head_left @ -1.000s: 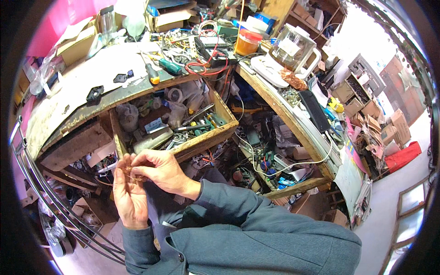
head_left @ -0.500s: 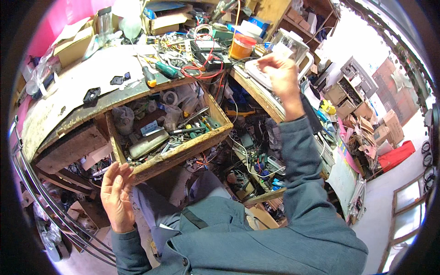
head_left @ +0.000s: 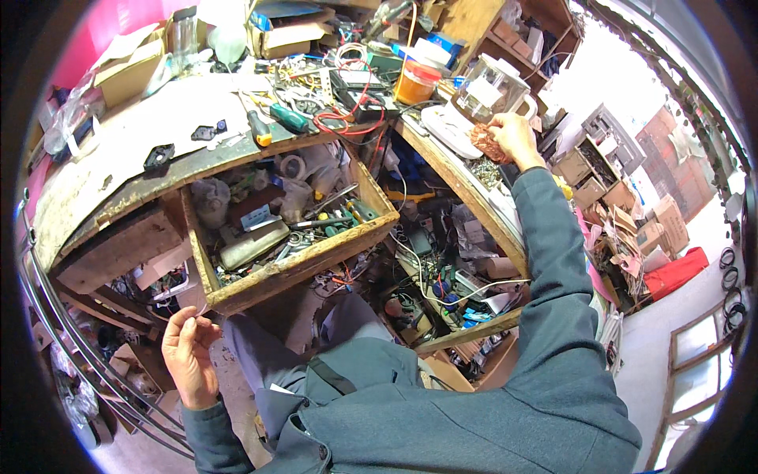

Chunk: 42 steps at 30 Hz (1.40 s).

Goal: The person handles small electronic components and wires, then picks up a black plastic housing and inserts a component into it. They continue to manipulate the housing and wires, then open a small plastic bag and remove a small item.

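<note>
At the right bench my right hand is closed on a coppery-brown bundle of fine strands. It hangs over small loose bits on the bench, beside a white flat appliance part and a clear jug with a handle. My left hand is raised at the lower left, near the front corner of the open wooden drawer. Its thumb and forefinger are pinched together; a thin pale sliver seems to show at their tips, too small to name.
The drawer holds pliers, spanners and plastic bags. On the main bench lie an orange-tipped screwdriver, a green-handled tool, black plastic parts and red cables. An orange tub stands at the bench corner. Cluttered shelves sit below.
My right hand has moved right and slightly down, and the coppery bundle now shows in it. The left hand's spread fingers have drawn into a pinch, and it has dropped slightly.
</note>
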Tool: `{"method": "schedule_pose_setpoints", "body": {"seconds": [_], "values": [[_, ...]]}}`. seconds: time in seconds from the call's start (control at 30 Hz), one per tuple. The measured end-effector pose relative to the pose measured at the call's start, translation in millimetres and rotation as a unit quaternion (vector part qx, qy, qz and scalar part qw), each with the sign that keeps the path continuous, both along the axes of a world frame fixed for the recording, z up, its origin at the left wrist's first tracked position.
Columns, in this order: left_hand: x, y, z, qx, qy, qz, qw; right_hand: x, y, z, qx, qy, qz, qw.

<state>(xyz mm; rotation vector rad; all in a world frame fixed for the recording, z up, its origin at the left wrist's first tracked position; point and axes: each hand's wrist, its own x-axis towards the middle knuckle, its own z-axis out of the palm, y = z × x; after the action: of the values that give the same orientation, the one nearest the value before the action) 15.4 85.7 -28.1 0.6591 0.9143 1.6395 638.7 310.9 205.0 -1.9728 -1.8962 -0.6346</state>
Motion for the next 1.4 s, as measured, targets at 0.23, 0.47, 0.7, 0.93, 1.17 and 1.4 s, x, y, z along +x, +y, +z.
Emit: {"method": "schedule_pose_setpoints", "body": {"seconds": [0.23, 0.47, 0.7, 0.93, 1.17, 1.4], "values": [[-12, -12, 3, -0.057, 0.059, 0.013, 0.997, -47, -13, 27, -0.126, -0.071, -0.032, 0.989], [-5, -17, -3, -0.049, 0.042, -0.002, 0.998, -53, -31, 42, -0.088, -0.136, -0.061, 0.985], [-9, -25, -6, -0.065, 0.070, 0.003, 0.995, -129, -27, 34, -0.078, -0.140, 0.016, 0.987], [4, -13, 1, -0.048, 0.135, 0.048, 0.989, -224, -25, 3, -0.113, 0.020, 0.280, 0.953], [34, 42, 34, 0.072, 0.239, 0.083, 0.965, -322, 3, -59, -0.053, 0.086, 0.444, 0.891], [56, 93, 22, 0.046, 0.453, 0.058, 0.888, -375, 52, -80, -0.001, 0.080, 0.417, 0.905]]}}
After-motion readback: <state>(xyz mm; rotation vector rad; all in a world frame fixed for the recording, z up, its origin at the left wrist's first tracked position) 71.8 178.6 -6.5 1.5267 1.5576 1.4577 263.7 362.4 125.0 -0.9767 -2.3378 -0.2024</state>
